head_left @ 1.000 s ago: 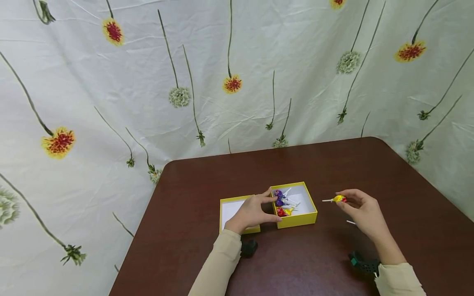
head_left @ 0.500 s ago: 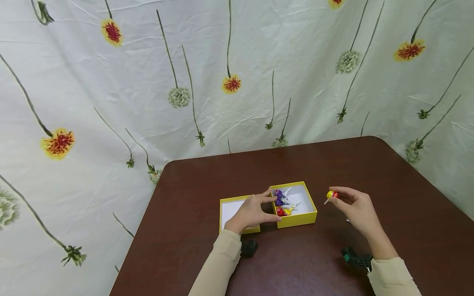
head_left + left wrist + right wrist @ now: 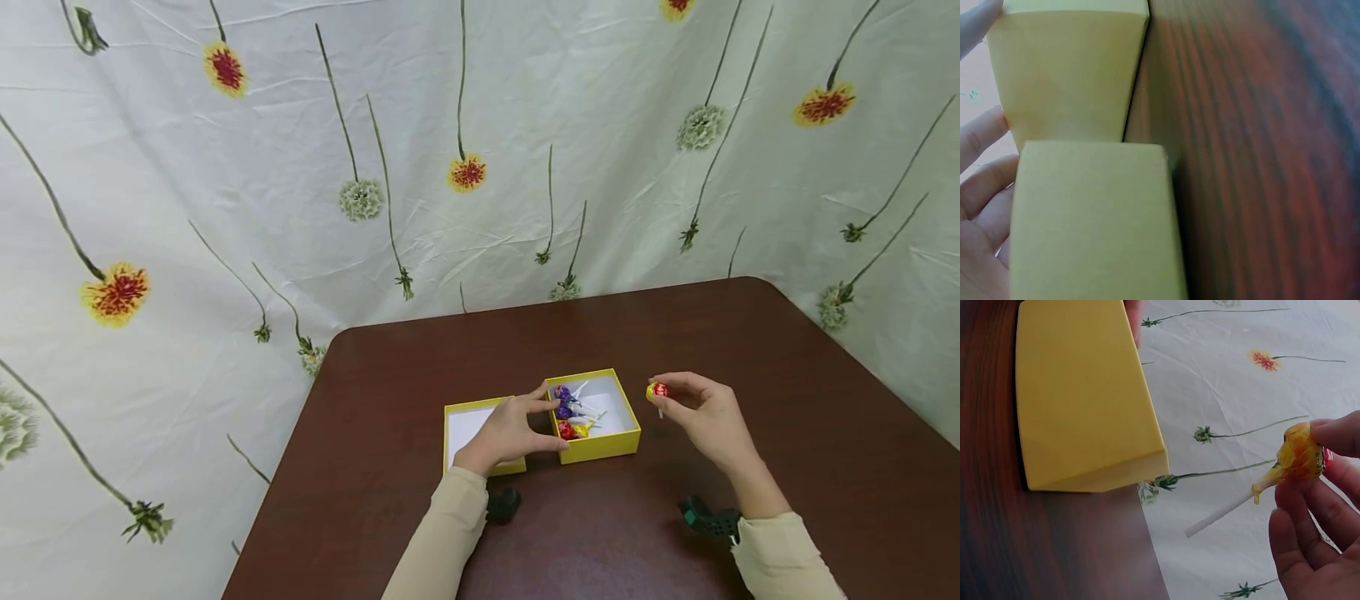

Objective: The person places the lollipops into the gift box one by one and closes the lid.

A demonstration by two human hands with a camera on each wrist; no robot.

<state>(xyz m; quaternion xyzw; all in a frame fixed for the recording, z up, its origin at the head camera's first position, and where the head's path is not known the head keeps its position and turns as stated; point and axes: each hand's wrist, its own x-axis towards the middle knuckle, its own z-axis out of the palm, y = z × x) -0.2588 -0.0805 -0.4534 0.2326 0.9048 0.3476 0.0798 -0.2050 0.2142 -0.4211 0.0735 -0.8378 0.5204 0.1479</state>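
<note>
A yellow box (image 3: 600, 447) with a white inside stands uncovered on the table, holding several wrapped lollipops (image 3: 566, 408) along its left side, purple ones behind and red and yellow ones in front. My left hand (image 3: 513, 429) grips the box's left end, thumb at the front corner and fingers at the rim and back. Just right of the box, above the table, my right hand (image 3: 708, 417) pinches a yellow-and-red lollipop (image 3: 657, 391) by its wrapped head. In the right wrist view that lollipop's white stick (image 3: 1222, 512) points down and left.
The yellow lid (image 3: 468, 427), white inside up, lies left of the box, partly under my left hand and wrist. Behind the dark brown table (image 3: 450, 350) hangs a white cloth (image 3: 300, 125) printed with flowers. Dark wrist devices (image 3: 708, 518) sit below both wrists.
My right hand has moved left towards the box with the lollipop, whose stick has turned from pointing left to pointing down. The left hand and box have stayed put.
</note>
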